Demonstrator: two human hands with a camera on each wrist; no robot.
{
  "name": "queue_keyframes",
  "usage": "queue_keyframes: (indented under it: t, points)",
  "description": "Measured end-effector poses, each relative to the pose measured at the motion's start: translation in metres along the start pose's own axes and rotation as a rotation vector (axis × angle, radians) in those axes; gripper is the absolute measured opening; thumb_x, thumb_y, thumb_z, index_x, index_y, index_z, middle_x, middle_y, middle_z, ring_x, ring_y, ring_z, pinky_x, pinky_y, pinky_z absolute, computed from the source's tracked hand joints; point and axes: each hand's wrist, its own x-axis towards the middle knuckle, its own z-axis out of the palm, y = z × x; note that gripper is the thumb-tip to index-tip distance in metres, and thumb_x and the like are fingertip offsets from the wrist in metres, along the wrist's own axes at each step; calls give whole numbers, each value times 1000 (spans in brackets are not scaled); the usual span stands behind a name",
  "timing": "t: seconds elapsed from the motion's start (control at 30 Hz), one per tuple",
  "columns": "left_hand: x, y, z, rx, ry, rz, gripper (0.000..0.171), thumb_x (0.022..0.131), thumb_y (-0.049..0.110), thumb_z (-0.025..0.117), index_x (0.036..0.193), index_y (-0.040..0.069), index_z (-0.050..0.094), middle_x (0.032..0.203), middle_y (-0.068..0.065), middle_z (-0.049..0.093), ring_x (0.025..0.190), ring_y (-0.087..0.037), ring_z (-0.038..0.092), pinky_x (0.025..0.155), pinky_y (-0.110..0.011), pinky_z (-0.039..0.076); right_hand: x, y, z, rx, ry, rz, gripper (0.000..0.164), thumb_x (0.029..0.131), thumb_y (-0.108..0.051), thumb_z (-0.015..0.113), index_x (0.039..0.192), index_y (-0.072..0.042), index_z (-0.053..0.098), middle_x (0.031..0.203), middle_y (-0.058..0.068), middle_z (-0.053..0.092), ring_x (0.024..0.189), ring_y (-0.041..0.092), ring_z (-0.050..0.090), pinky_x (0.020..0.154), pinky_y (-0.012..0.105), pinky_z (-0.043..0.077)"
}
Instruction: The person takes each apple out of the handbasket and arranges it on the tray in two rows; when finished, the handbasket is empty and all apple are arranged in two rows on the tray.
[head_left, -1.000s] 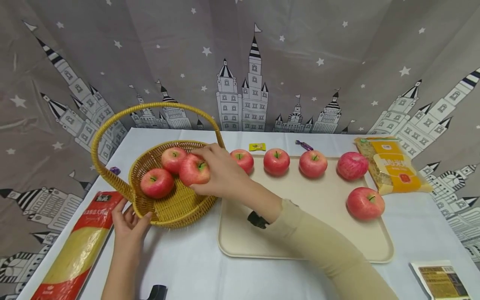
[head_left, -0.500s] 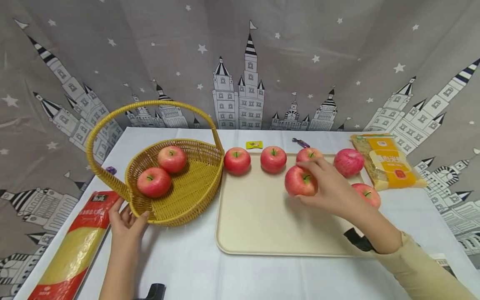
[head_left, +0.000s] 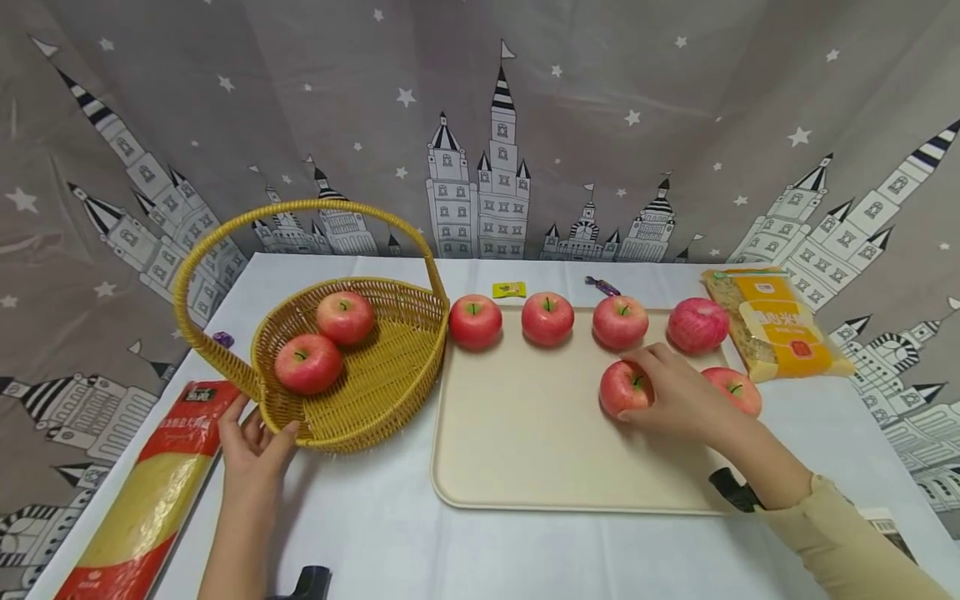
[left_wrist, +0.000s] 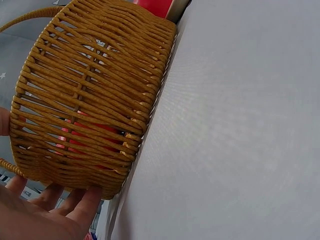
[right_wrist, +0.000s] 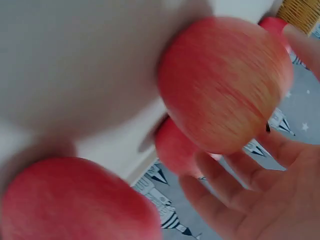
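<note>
My right hand (head_left: 678, 396) has its fingers and thumb about a red apple (head_left: 625, 389), low over the right half of the cream tray (head_left: 517, 450). In the right wrist view, this apple (right_wrist: 225, 85) lies between fingertips and thumb, its shadow falling beside it. My left hand (head_left: 255, 446) grips the near left side of a yellow woven basket (head_left: 390, 358), thumb at the rim. The left wrist view has those fingers (left_wrist: 82, 210) against the weave. Two apples sit in the basket, one at the back (head_left: 345, 318) and one at the left (head_left: 308, 364).
Several apples line the tray's back edge, from one beside the basket (head_left: 476, 322) to a darker one (head_left: 698, 325). Another apple (head_left: 735, 392) is partly behind the right hand. A noodle packet (head_left: 150, 492) lies left, a grain bag (head_left: 780, 325) back right. Small candies (head_left: 509, 289) lie behind the tray.
My right hand has carried the apple out of the basket, rightward over the tray, then lowered it toward the tray surface. My left hand has stayed at the basket.
</note>
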Motion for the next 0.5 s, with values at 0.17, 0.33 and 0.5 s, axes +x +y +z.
queue_keyframes:
  t: [0.17, 0.33, 0.5]
  points:
    - [0, -1, -3, -16, -8, 11, 75, 95, 10, 61, 148, 33, 14, 156, -8, 25, 142, -19, 27, 101, -18, 38, 9, -15, -9, 18, 25, 16, 85, 77, -53, 75, 141, -6, 43, 134, 17, 46, 121, 36, 41, 95, 60, 44]
    - [0, -1, -3, -20, -10, -6, 76, 95, 10, 60, 149, 34, 13, 157, -6, 24, 142, -18, 26, 103, -20, 37, 29, -48, -11, 123, 67, -48, 76, 84, -50, 69, 143, -11, 41, 144, 11, 42, 133, 33, 35, 101, 60, 39]
    - [0, 0, -2, -19, -19, -12, 74, 95, 13, 61, 148, 35, 13, 157, -5, 24, 142, -18, 26, 103, -21, 37, 56, -91, 1, 196, 68, -149, 67, 87, -41, 69, 142, -12, 44, 141, 7, 46, 129, 28, 40, 105, 50, 39]
